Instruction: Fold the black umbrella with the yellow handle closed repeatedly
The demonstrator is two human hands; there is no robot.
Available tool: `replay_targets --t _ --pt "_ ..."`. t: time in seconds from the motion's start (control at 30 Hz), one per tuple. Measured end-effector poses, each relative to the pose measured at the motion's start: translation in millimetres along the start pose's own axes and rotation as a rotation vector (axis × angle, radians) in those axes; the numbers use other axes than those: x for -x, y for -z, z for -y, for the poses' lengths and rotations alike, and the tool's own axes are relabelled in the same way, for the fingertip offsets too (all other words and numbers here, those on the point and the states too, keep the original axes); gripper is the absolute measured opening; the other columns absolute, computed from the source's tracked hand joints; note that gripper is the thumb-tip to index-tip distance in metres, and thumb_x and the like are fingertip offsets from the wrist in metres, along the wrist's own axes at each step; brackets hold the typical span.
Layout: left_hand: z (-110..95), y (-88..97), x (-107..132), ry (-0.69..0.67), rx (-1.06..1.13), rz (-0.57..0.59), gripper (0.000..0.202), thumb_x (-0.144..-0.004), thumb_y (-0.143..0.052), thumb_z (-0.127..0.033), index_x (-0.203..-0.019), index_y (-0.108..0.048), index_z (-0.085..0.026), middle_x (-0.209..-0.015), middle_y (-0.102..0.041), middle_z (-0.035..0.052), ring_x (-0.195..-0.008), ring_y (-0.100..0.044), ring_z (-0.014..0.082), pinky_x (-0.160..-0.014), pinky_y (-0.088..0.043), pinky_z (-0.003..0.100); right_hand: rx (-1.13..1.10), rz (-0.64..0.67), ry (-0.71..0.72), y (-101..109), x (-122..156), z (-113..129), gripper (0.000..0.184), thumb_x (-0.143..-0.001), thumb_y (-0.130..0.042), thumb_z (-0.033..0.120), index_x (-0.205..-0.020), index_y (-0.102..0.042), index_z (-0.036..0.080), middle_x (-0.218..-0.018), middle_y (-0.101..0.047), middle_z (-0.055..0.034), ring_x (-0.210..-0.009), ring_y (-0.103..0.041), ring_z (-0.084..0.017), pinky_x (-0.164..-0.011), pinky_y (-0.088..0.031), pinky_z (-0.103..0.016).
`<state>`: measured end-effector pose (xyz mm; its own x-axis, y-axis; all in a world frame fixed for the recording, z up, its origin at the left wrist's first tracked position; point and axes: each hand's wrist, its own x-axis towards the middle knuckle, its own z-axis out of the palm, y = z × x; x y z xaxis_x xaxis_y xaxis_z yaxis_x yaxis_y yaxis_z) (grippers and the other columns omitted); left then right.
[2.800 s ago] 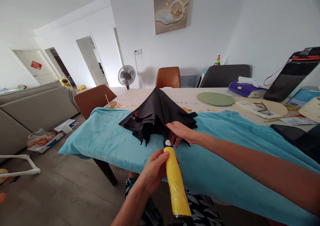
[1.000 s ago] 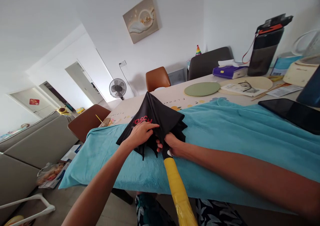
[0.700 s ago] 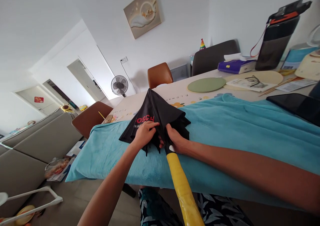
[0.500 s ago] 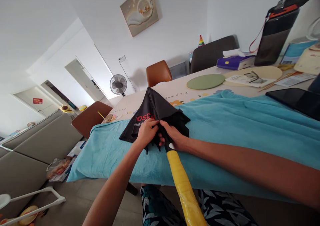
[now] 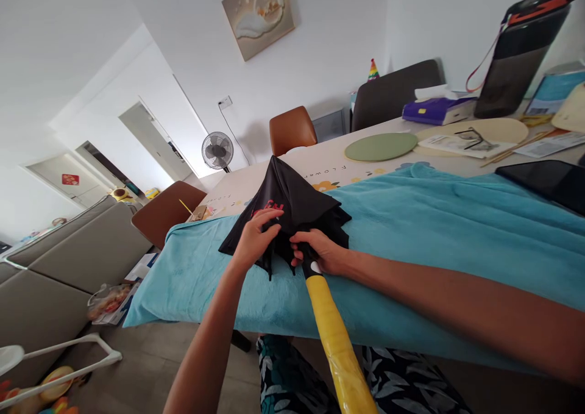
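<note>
A black umbrella [image 5: 297, 185] with red lettering lies partly folded, its canopy loose and its tip pointing away from me. Its long yellow handle [image 5: 336, 344] runs back toward my body. My right hand [image 5: 323, 250] is closed around the black part of the shaft just above the handle. Over the left side of the canopy is my left hand [image 5: 257, 237], fingers stretched out and thumb apart, partly covering the lettering. Rib ends stick out below the cloth between the hands. A turquoise blanket [image 5: 411, 237] lies under the umbrella.
On the table are a green oval mat [image 5: 381, 147], glasses [image 5: 475, 138], a purple tissue box [image 5: 436, 110], a dark bottle [image 5: 518, 57] and a black tablet [image 5: 546, 185]. Chairs [image 5: 292, 130] and a fan [image 5: 217, 150] stand beyond; a grey sofa [image 5: 68, 249] is left.
My left hand has moved left, away from the shaft, and its fingers have spread over the canopy. My right hand keeps its grip. The view has shifted slightly.
</note>
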<state>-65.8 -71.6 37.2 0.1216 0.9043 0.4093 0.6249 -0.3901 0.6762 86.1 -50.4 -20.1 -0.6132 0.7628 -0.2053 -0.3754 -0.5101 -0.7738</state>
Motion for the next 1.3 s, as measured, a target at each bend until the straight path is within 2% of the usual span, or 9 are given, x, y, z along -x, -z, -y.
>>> replay_targets --t 0.13,0.23,0.33,0.47,0.6,0.77,0.9,1.07,1.3 --pt "-19 -4.3 52 0.095 -0.058 -0.589 0.020 -0.083 -0.046 -0.026 -0.096 -0.060 -0.020 -0.099 -0.061 0.0043 -0.095 -0.056 0.0178 -0.086 -0.043 0.034 0.000 -0.055 -0.063 -3 3 3 0.019 -0.073 -0.048 0.017 -0.055 -0.046 0.015 -0.040 -0.043 0.0008 -0.039 -0.047 -0.011 -0.047 -0.048 -0.025" --pt "-26 -31.5 88 0.061 -0.196 -0.717 0.018 -0.084 -0.045 -0.022 -0.096 -0.058 -0.021 -0.097 -0.058 0.0043 -0.092 -0.054 0.0159 -0.082 -0.044 0.031 0.003 -0.080 -0.056 -6 4 5 0.021 -0.074 -0.045 0.017 -0.053 -0.046 0.015 -0.040 -0.044 0.0001 -0.037 -0.046 -0.011 -0.045 -0.046 -0.025" --pt "-29 -56.4 100 0.018 -0.189 -0.660 0.030 -0.083 -0.045 -0.019 -0.112 -0.052 -0.021 -0.106 -0.055 0.0078 -0.094 -0.053 0.0162 -0.074 -0.046 0.029 0.017 -0.078 -0.063 -7 5 5 0.021 -0.075 -0.044 0.018 -0.054 -0.047 0.015 -0.040 -0.046 -0.0006 -0.037 -0.048 -0.012 -0.046 -0.046 -0.025" --pt "-31 -65.1 86 -0.029 -0.194 -0.555 0.044 -0.085 -0.042 -0.015 -0.128 -0.041 -0.024 -0.114 -0.050 0.0096 -0.103 -0.048 0.0174 -0.080 -0.045 0.030 0.041 -0.042 -0.077 -5 3 5 0.022 -0.075 -0.044 0.020 -0.055 -0.049 0.014 -0.040 -0.049 -0.0023 -0.040 -0.052 -0.014 -0.049 -0.046 -0.025" --pt "-30 -65.2 81 -0.072 -0.255 -0.485 0.041 -0.085 -0.040 -0.013 -0.123 -0.047 -0.024 -0.110 -0.051 0.0089 -0.103 -0.047 0.0175 -0.084 -0.044 0.032 0.038 -0.025 -0.071 -3 3 4 0.024 -0.075 -0.044 0.020 -0.053 -0.051 0.014 -0.041 -0.050 -0.0035 -0.042 -0.052 -0.014 -0.051 -0.046 -0.026" --pt "-20 -70.5 93 -0.081 -0.376 -0.469 0.039 -0.084 -0.038 -0.008 -0.117 -0.054 -0.021 -0.116 -0.051 0.0098 -0.106 -0.045 0.0195 -0.086 -0.043 0.035 -0.017 -0.057 -0.072 -6 4 4 0.026 -0.076 -0.043 0.019 -0.053 -0.054 0.012 -0.046 -0.055 -0.0055 -0.046 -0.053 -0.014 -0.053 -0.047 -0.025" --pt "-11 -73.7 103 -0.123 -0.410 -0.368 0.044 -0.084 -0.032 -0.004 -0.120 -0.051 -0.019 -0.118 -0.054 0.0087 -0.109 -0.046 0.0189 -0.088 -0.044 0.036 -0.046 -0.187 -0.046 -11 6 6 0.022 -0.074 -0.047 0.014 -0.053 -0.053 0.012 -0.048 -0.054 -0.0024 -0.042 -0.049 -0.009 -0.044 -0.041 -0.020" --pt "-11 -80.7 107 -0.091 -0.364 -0.305 0.051 -0.084 -0.030 -0.004 -0.133 -0.035 -0.019 -0.121 -0.054 0.0079 -0.116 -0.043 0.0180 -0.093 -0.042 0.037 -0.023 -0.203 -0.010 -10 7 6 0.023 -0.067 -0.061 0.015 -0.050 -0.045 0.015 -0.040 -0.043 0.0049 -0.037 -0.040 -0.006 -0.039 -0.033 -0.019" --pt "-16 -86.6 111 -0.090 -0.337 -0.288 0.049 -0.083 -0.035 -0.005 -0.129 -0.040 -0.022 -0.121 -0.054 0.0075 -0.118 -0.042 0.0194 -0.095 -0.040 0.039 0.030 -0.136 -0.047 -1 0 0 0.019 -0.067 -0.061 0.015 -0.052 -0.049 0.014 -0.047 -0.053 -0.0012 -0.045 -0.050 -0.010 -0.046 -0.040 -0.022"
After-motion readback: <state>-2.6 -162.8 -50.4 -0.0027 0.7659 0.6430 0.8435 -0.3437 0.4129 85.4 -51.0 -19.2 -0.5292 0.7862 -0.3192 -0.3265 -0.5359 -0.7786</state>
